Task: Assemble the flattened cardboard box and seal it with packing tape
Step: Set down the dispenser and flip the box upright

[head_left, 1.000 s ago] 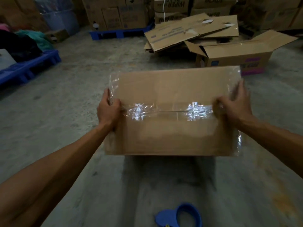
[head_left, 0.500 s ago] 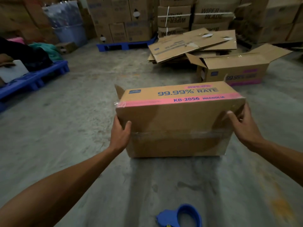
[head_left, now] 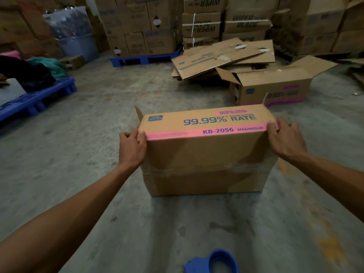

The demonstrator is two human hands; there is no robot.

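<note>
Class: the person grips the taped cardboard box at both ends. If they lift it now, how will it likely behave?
The box is probably light, since it was just assembled. The left hand and right hand may flex its walls slightly. Its flat faces should not roll.

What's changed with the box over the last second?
The box tipped away: its taped face, formerly up, now faces the person, with the printed side on top. The left hand and right hand kept gripping its ends. The blue tape dispenser stayed put.
</note>
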